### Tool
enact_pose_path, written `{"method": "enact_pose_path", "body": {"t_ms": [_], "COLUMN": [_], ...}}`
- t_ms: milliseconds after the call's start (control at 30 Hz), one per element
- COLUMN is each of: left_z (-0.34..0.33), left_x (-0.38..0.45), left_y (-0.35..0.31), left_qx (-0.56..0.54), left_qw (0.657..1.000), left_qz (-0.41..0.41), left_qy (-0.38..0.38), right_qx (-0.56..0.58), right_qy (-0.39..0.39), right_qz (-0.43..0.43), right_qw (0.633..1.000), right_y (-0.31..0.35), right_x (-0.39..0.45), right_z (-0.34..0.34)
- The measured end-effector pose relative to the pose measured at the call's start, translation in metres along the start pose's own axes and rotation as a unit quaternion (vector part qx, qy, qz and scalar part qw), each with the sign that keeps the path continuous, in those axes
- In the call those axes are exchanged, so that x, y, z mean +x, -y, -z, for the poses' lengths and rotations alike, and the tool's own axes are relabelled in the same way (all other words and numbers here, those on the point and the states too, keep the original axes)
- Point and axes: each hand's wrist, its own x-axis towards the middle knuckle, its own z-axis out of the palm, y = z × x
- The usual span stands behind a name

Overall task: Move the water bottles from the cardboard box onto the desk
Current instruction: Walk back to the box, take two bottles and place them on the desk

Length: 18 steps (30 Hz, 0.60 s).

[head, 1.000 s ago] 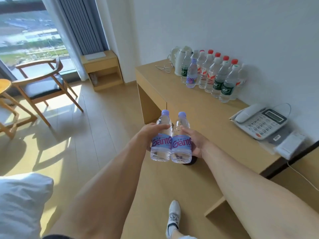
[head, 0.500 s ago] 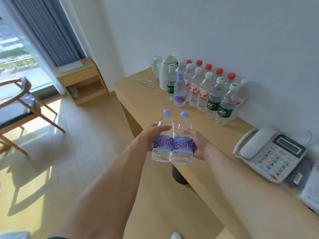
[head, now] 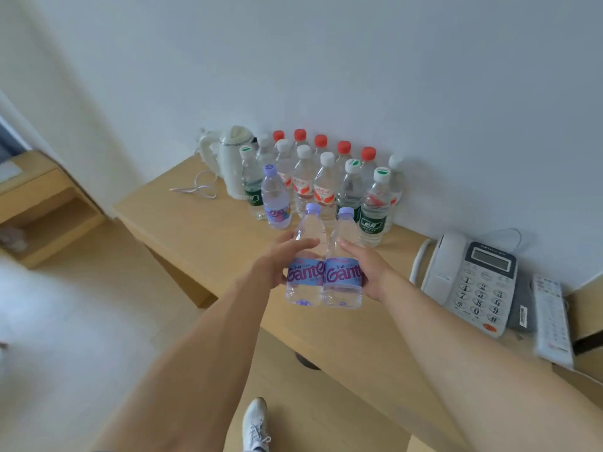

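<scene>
Two purple-capped bottles are being carried upright, side by side and touching, above the front part of the desk (head: 202,220). The left bottle (head: 305,275) is gripped by the left hand (head: 277,262), its fingers curled round the upper body; the right bottle (head: 343,278) is gripped by the right hand (head: 365,272), palm against the label, though how its fingers lie behind the bottle cannot be told. Both bottles are sealed and clear water can be seen in them, nearly to the neck.

A slip is the likely trouble: each bottle is held one-handed on a smooth wall, and if the pair is pressed together unevenly, one could be squeezed out and dropped onto the desk edge or the floor.

Further back, a lone purple-capped bottle (head: 275,199) is standing just ahead of the cluster of bottles (head: 326,181) packed tight against the wall, red, white and green caps all on, water inside. If the new pair is set down too close, that packed row could be knocked over like skittles. The kettle (head: 228,158) stands beside the cluster, lid shut, contents hidden, and its loose cable (head: 195,189) could be snagged. The telephone (head: 470,282) sits well to the right. The cardboard box is not seen.
</scene>
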Motion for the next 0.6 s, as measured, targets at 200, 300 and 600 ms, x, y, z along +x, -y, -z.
{"method": "enact_pose_path", "body": {"t_ms": [200, 300, 600], "left_z": [0.030, 0.050, 0.102], "left_x": [0.052, 0.070, 0.105], "left_y": [-0.015, -0.024, -0.031], "left_qx": [-0.006, 0.013, 0.054], "left_qw": [0.997, 0.994, 0.965], "left_qz": [-0.030, -0.045, -0.159], "left_qy": [0.073, 0.099, 0.199], "right_qx": [0.036, 0.034, -0.012], "right_qy": [-0.088, -0.124, -0.226], "right_qz": [0.043, 0.060, 0.126], "right_qw": [0.995, 0.990, 0.966], "right_y": [0.005, 0.006, 0.000], "right_x": [0.027, 0.040, 0.059], "right_z": [-0.021, -0.037, -0.081]}}
